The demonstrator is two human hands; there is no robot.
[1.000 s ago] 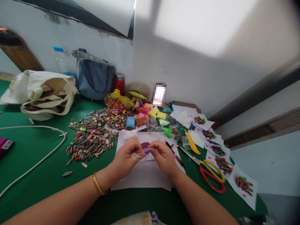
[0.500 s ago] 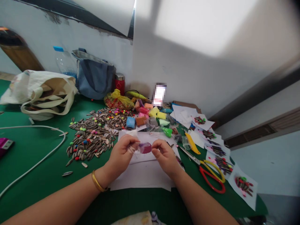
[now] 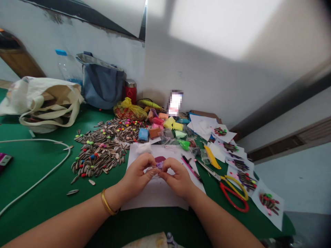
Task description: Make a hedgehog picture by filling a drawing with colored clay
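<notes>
My left hand point(image 3: 137, 175) and my right hand point(image 3: 176, 177) meet fingertip to fingertip above a white sheet of paper point(image 3: 155, 193) on the green table. Both pinch a small clear plastic wrapper with a bit of purple clay point(image 3: 158, 166) in it. A dark purple clay shape point(image 3: 160, 159) lies on the paper just beyond my fingers. A gold bangle point(image 3: 107, 203) sits on my left wrist.
A heap of sunflower seeds with coloured clay dots point(image 3: 103, 146) lies to the left. Clay blocks point(image 3: 160, 129), red and yellow scissors point(image 3: 232, 193), a yellow tool point(image 3: 212, 156), pens point(image 3: 191, 167) and seed-decorated cards point(image 3: 243, 168) lie right. Bags point(image 3: 46, 101) and a white cable point(image 3: 38, 179) are at the left.
My hands spread the wrapper apart half a second ago, then came together again and slightly nearer to me, fingers now closed tightly on the purple bit.
</notes>
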